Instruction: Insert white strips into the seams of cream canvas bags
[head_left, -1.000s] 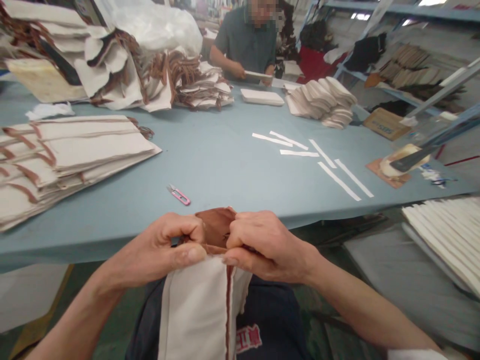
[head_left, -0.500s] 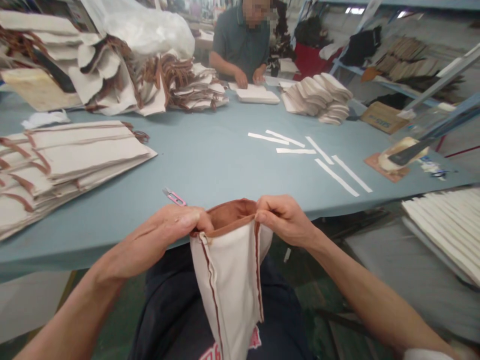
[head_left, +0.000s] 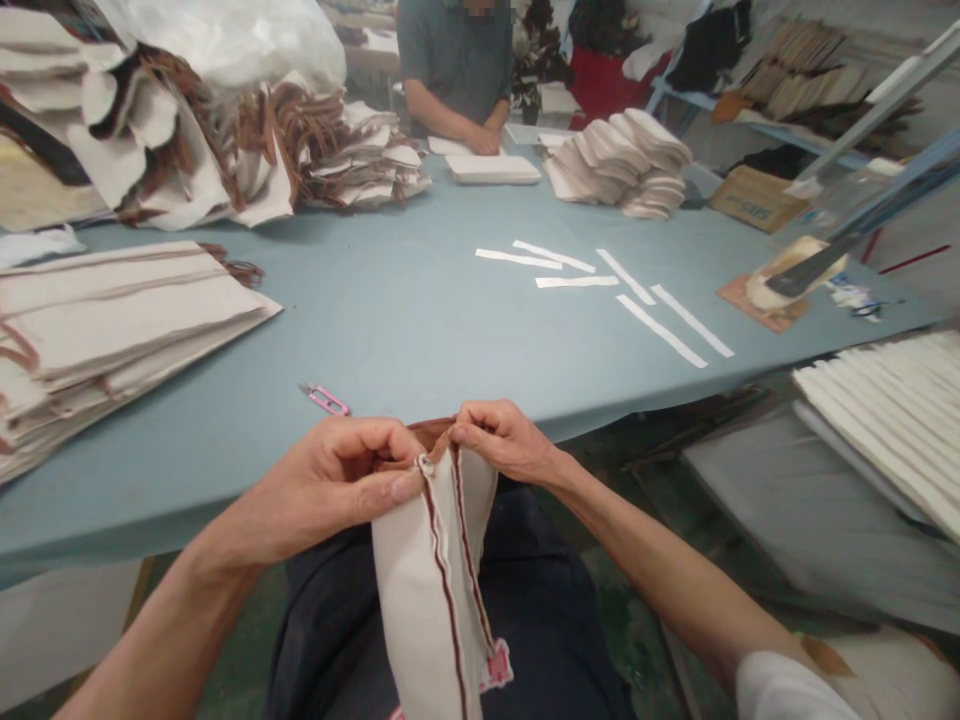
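Left hand (head_left: 341, 490) and right hand (head_left: 501, 440): fingers closed on canvas bag (head_left: 431, 590) mouth, pinched nearly shut. Probably aligning trim; requires even edges, firm pinch.

One head cam only, worn at eye level, aimed fwd and down across the blue worktop (head_left: 420, 320). Both hands are seen close at bottom centre, over the lap; the co-worker (head_left: 450, 70) is seen far off at the worktop's opposite end. No 2nd view for overlap.
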